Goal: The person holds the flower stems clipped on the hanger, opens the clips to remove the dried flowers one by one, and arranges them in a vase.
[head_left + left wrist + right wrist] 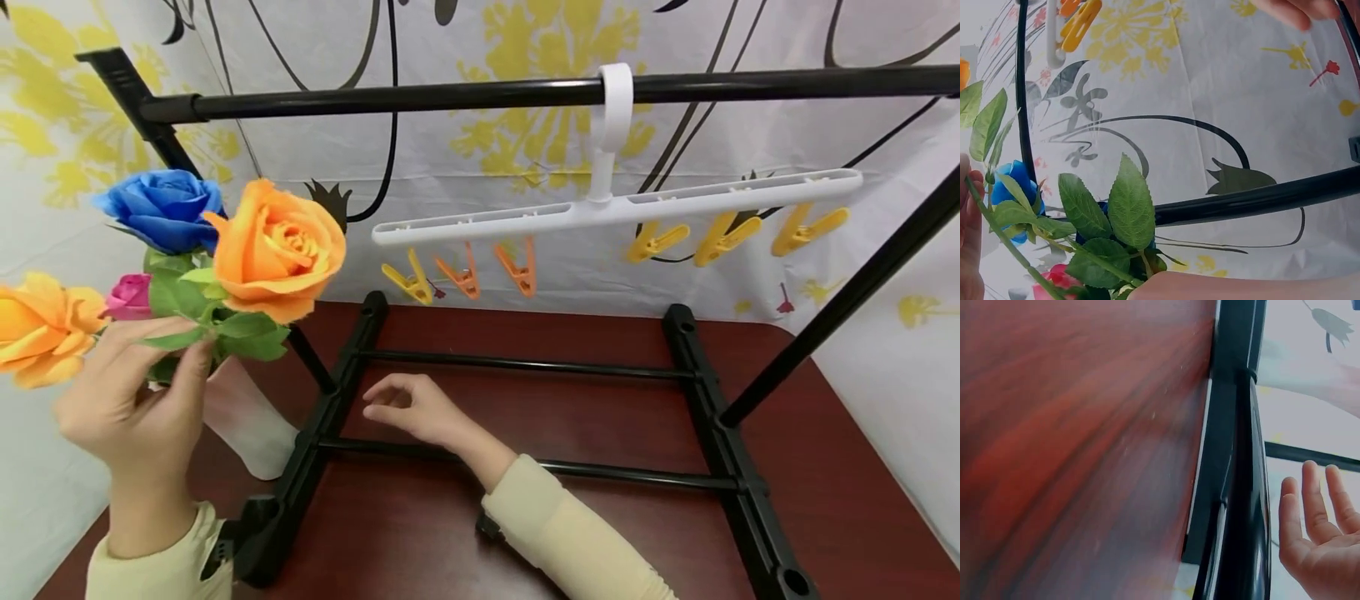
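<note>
My left hand (142,400) is among artificial roses above a white and pinkish vase (251,425). Its fingers pinch a green stem (1007,240), seen in the left wrist view; which bloom it carries is hard to tell. Around the hand are a large orange rose (281,250), a blue rose (165,208), a pink rose (130,296) and a yellow-orange rose (45,329). The stems' lower ends are hidden. Over the black rack's base, my right hand (416,408) hangs with loosely curled fingers and holds nothing.
A black rack stands on the dark red table (517,417), its top bar (450,96) crossing the view. From it hangs a white hanger (525,221) bearing several yellow and orange clips (465,275). Behind is a flower-patterned curtain (450,167).
</note>
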Available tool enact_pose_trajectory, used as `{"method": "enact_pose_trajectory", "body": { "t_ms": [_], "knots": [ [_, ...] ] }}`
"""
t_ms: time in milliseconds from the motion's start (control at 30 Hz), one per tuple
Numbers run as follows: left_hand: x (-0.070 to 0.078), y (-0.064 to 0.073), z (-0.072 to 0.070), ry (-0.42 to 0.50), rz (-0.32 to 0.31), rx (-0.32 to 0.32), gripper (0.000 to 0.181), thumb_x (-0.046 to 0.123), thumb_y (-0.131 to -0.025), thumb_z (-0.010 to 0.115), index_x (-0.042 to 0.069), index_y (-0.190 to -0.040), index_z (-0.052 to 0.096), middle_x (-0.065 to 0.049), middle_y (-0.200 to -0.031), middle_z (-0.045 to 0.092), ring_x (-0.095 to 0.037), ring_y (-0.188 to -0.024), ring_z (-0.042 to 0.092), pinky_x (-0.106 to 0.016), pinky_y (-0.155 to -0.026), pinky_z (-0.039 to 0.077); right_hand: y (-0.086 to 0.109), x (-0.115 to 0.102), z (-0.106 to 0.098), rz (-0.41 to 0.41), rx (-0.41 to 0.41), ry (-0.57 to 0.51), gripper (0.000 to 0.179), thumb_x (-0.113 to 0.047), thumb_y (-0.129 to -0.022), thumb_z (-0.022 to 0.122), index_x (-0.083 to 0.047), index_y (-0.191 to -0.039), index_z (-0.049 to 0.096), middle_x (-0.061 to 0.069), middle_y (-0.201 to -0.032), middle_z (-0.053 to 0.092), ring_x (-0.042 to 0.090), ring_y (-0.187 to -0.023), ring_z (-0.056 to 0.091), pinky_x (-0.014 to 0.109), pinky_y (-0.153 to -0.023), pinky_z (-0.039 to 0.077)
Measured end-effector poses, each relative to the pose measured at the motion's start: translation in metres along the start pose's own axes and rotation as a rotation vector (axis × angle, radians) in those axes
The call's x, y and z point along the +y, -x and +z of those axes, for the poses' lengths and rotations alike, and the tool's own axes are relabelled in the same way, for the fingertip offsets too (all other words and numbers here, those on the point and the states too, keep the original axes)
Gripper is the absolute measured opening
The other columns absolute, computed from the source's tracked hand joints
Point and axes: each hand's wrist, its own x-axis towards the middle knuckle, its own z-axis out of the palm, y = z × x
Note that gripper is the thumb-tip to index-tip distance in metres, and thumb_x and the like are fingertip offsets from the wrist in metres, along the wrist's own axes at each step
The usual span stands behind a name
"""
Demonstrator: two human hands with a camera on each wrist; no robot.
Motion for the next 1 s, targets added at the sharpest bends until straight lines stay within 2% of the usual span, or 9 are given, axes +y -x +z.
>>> {"method": "enact_pose_trajectory", "body": {
  "t_ms": [233, 300, 367, 500, 533, 600, 767, 900, 1000],
  "knots": [
    [0.0, -0.005, 0.005, -0.035, -0.025, 0.067, 0.051, 0.029, -0.073, 0.089, -0.017, -0.066, 0.068, -0.02, -0.07, 0.072, 0.0, -0.074, 0.065, -0.01, -0.074, 0.045, -0.012, 0.002, 0.019, -0.01, -0.014, -0.022, 0.029, -0.021, -0.095, 0.068, -0.01, -0.122, 0.068, 0.006, -0.108, 0.069, 0.009, -0.085, 0.061, 0.02, -0.068, 0.051],
    [-0.002, -0.008, 0.006, -0.057, -0.021, 0.081, 0.049, 0.028, -0.074, 0.089, -0.016, -0.066, 0.069, -0.021, -0.068, 0.071, 0.003, -0.073, 0.061, -0.009, -0.071, 0.041, -0.018, 0.002, 0.025, -0.015, -0.02, -0.04, 0.031, -0.02, -0.095, 0.068, -0.009, -0.124, 0.067, 0.006, -0.108, 0.069, 0.009, -0.085, 0.061, 0.02, -0.067, 0.051],
    [-0.004, -0.01, 0.007, -0.076, -0.034, 0.086, 0.047, 0.026, -0.075, 0.089, -0.016, -0.066, 0.069, -0.02, -0.066, 0.069, 0.005, -0.071, 0.058, -0.009, -0.07, 0.039, -0.024, 0.001, 0.031, -0.019, -0.025, -0.061, 0.032, -0.019, -0.095, 0.068, -0.008, -0.125, 0.066, 0.006, -0.109, 0.068, 0.008, -0.085, 0.061, 0.019, -0.065, 0.051],
    [-0.009, -0.008, 0.004, -0.114, -0.062, 0.095, 0.048, 0.026, -0.074, 0.089, -0.016, -0.064, 0.068, -0.009, -0.063, 0.069, 0.009, -0.066, 0.051, -0.008, -0.066, 0.032, -0.036, -0.002, 0.043, -0.03, -0.039, -0.101, 0.034, -0.019, -0.096, 0.068, -0.007, -0.127, 0.064, 0.007, -0.112, 0.067, 0.005, -0.085, 0.06, 0.019, -0.064, 0.052],
    [-0.01, -0.007, 0.004, -0.111, -0.068, 0.097, 0.05, 0.027, -0.074, 0.089, -0.017, -0.064, 0.067, -0.006, -0.063, 0.069, 0.009, -0.066, 0.05, -0.008, -0.066, 0.032, -0.039, -0.002, 0.045, -0.031, -0.041, -0.103, 0.034, -0.019, -0.096, 0.068, -0.008, -0.128, 0.064, 0.007, -0.114, 0.067, 0.004, -0.085, 0.06, 0.019, -0.064, 0.052],
    [-0.012, -0.006, 0.003, -0.111, -0.077, 0.097, 0.048, 0.026, -0.074, 0.089, -0.017, -0.065, 0.069, -0.007, -0.065, 0.071, 0.008, -0.067, 0.054, -0.008, -0.068, 0.039, -0.044, -0.005, 0.05, -0.038, -0.045, -0.107, 0.035, -0.019, -0.095, 0.068, -0.009, -0.128, 0.064, 0.008, -0.117, 0.066, 0.003, -0.088, 0.059, 0.02, -0.064, 0.052],
    [-0.015, -0.001, 0.002, -0.096, -0.104, 0.078, 0.039, 0.02, -0.077, 0.087, -0.015, -0.069, 0.071, -0.017, -0.07, 0.072, 0.005, -0.072, 0.061, -0.009, -0.072, 0.045, -0.061, -0.014, 0.064, -0.052, -0.049, -0.076, 0.038, -0.02, -0.094, 0.07, -0.014, -0.131, 0.063, 0.006, -0.125, 0.064, 0.0, -0.095, 0.057, 0.017, -0.074, 0.052],
    [-0.017, 0.004, 0.0, -0.077, -0.127, 0.089, 0.04, 0.018, -0.076, 0.087, -0.018, -0.07, 0.07, -0.008, -0.07, 0.073, 0.007, -0.069, 0.06, -0.008, -0.068, 0.042, -0.072, -0.022, 0.074, -0.043, -0.075, -0.048, 0.044, -0.023, -0.094, 0.07, -0.016, -0.136, 0.059, 0.003, -0.131, 0.062, 0.002, -0.101, 0.059, 0.016, -0.074, 0.053],
    [-0.021, 0.008, -0.003, -0.085, -0.148, 0.104, 0.039, 0.018, -0.076, 0.088, -0.017, -0.071, 0.07, -0.002, -0.072, 0.074, 0.007, -0.068, 0.061, -0.007, -0.069, 0.044, -0.077, -0.026, 0.079, -0.055, -0.092, -0.014, 0.048, -0.024, -0.094, 0.07, -0.016, -0.139, 0.056, 0.001, -0.135, 0.061, 0.006, -0.113, 0.059, 0.016, -0.081, 0.052]
  ]
}}
